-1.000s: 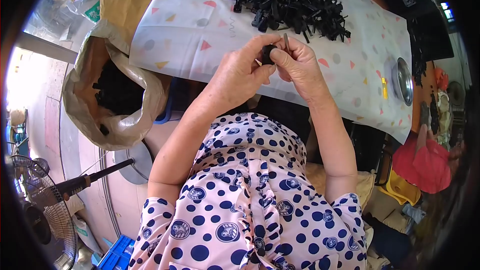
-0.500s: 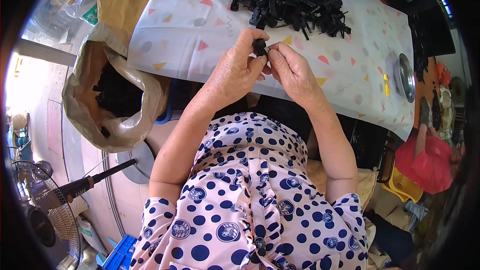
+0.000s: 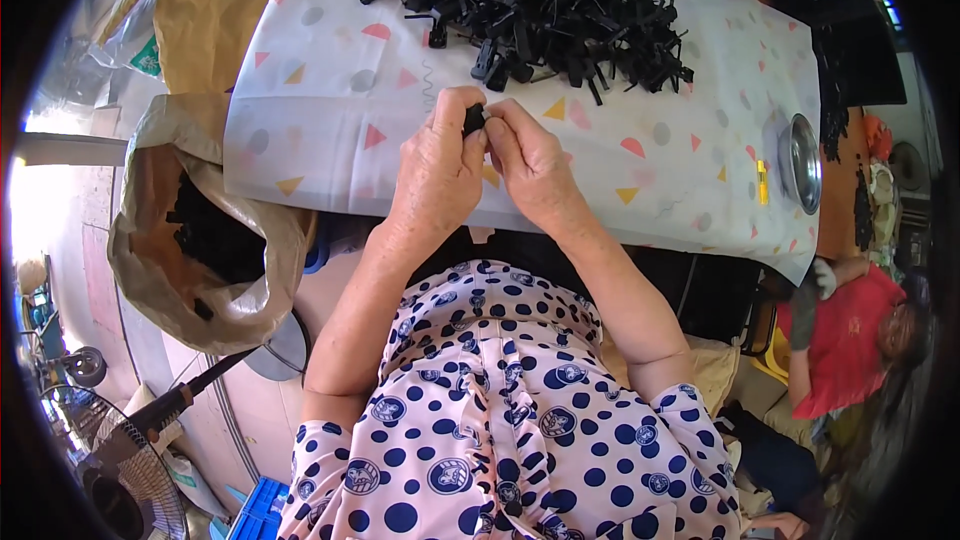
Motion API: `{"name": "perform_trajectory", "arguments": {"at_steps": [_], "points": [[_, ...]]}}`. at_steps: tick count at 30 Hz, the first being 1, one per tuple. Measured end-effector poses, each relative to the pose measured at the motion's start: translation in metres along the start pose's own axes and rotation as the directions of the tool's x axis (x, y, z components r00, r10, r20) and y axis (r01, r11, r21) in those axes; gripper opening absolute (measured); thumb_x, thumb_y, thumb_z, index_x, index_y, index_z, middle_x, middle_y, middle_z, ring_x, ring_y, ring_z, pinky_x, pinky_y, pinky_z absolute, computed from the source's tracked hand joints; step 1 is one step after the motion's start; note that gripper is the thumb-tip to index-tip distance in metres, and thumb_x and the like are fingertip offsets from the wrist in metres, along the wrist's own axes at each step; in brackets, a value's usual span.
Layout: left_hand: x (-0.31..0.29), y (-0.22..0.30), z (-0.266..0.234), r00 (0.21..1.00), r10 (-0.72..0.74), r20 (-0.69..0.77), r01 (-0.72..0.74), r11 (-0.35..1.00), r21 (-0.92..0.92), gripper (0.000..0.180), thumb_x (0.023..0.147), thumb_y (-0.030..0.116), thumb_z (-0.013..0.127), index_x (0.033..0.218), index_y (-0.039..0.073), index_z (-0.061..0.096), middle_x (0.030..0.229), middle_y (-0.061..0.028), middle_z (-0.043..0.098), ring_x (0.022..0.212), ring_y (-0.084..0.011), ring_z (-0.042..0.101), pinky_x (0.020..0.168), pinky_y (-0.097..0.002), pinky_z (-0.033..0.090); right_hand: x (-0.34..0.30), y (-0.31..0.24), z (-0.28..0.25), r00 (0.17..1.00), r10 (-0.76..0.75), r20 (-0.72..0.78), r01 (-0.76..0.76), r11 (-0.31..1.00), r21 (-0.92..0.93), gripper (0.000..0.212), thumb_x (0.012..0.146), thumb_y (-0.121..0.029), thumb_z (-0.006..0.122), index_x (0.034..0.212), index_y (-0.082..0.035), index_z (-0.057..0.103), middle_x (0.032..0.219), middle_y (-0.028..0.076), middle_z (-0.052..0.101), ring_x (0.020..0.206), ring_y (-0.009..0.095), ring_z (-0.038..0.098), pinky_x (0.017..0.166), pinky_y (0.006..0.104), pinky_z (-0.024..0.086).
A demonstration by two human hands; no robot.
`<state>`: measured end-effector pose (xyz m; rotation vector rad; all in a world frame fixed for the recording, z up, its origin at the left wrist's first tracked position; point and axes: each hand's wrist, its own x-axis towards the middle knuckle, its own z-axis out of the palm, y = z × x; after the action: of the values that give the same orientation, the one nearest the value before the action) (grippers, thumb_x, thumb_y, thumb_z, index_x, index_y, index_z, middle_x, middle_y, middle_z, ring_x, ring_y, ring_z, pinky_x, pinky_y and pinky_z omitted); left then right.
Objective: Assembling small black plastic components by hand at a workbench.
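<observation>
A small black plastic part (image 3: pixel 474 120) is gripped between the thumb and fingers of my left hand (image 3: pixel 436 165), above the near side of the covered table. My right hand (image 3: pixel 535 162) meets it from the right, thumb and forefinger pinched at the part's edge. A tiny pale bit shows at those fingertips; what it is, I cannot make out. Much of the part is hidden by my fingers. Beyond my hands a large heap of black plastic parts (image 3: pixel 550 15) with thin stems lies on the patterned tablecloth (image 3: pixel 330 140).
Left of the table stands an open woven sack (image 3: pixel 270 315) with black pieces inside. A metal bowl (image 3: pixel 806 165) and a small yellow item (image 3: pixel 762 182) lie at the table's right end. A fan (image 3: pixel 125 470) is lower left. A co-worker in red (image 3: pixel 850 340) is at right.
The whole view has shifted, so table, sack and hands sit differently in the picture. Both hands still hold together at the black part. The co-worker has turned, and gloved hands now show.
</observation>
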<state>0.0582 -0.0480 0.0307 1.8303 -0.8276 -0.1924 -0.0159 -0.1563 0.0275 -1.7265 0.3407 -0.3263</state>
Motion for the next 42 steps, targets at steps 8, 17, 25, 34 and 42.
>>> {"name": "perform_trajectory", "arguments": {"at_steps": [8, 17, 25, 34, 42], "points": [[0.012, -0.031, 0.004, 0.939, -0.292, 0.180, 0.340, 0.714, -0.612, 0.018, 0.098, 0.022, 0.050, 0.093, 0.006, 0.046, 0.067, -0.0031, 0.057, 0.064, -0.0102, 0.060, 0.057, -0.0227, 0.046, 0.017, -0.001, -0.091, 0.973, -0.051, -0.226, -0.053, 0.902, -0.429, 0.018, 0.090, -0.007, 0.058, 0.108, -0.005, 0.058, 0.072, -0.002, 0.050, 0.063, 0.005, 0.045, 0.058, 0.0197, 0.038], [0.017, -0.025, 0.015, 0.747, -0.358, 0.561, 0.664, 0.344, -0.664, 0.016, 0.099, 0.021, 0.045, 0.092, 0.008, 0.051, 0.083, -0.0037, 0.058, 0.075, -0.0123, 0.061, 0.064, -0.0216, 0.047, 0.048, 0.013, -0.135, 0.994, -0.099, 0.038, 0.096, 0.697, -0.710, 0.030, 0.084, -0.001, 0.064, 0.113, -0.005, 0.056, 0.071, -0.002, 0.050, 0.062, 0.006, 0.043, 0.057, 0.0225, 0.040], [0.026, 0.002, 0.035, 0.922, -0.057, 0.384, 0.208, 0.908, -0.365, 0.047, 0.079, -0.003, 0.061, 0.121, 0.004, 0.043, 0.094, -0.0124, 0.056, 0.058, -0.0216, 0.056, 0.058, -0.0337, 0.048, 0.037, -0.008, -0.134, 0.930, 0.326, -0.169, -0.333, 0.943, -0.016, 0.017, 0.093, -0.018, 0.058, 0.103, -0.005, 0.055, 0.070, -0.005, 0.045, 0.056, 0.001, 0.037, 0.046, 0.0163, 0.027], [0.058, 0.006, 0.040, 0.810, 0.094, 0.580, 0.197, 0.887, -0.418, 0.065, 0.074, 0.006, 0.074, 0.132, 0.007, 0.045, 0.096, -0.0128, 0.060, 0.066, -0.0197, 0.060, 0.063, -0.0328, 0.050, 0.014, -0.017, -0.110, 0.943, 0.333, -0.004, -0.332, 0.941, 0.068, 0.011, 0.090, -0.013, 0.062, 0.090, -0.006, 0.053, 0.074, -0.007, 0.047, 0.058, 0.001, 0.039, 0.048, 0.0166, 0.031], [0.046, 0.018, 0.055, 0.769, -0.124, 0.627, 0.550, 0.628, -0.550, 0.038, 0.081, 0.002, 0.069, 0.116, 0.008, 0.056, 0.083, -0.0010, 0.058, 0.068, -0.0077, 0.056, 0.060, -0.0231, 0.050, -0.009, -0.009, -0.121, 0.972, 0.212, 0.097, -0.220, 0.972, 0.077, 0.020, 0.095, -0.022, 0.055, 0.100, -0.003, 0.056, 0.069, -0.006, 0.045, 0.060, 0.002, 0.041, 0.052, 0.0179, 0.034]]}}
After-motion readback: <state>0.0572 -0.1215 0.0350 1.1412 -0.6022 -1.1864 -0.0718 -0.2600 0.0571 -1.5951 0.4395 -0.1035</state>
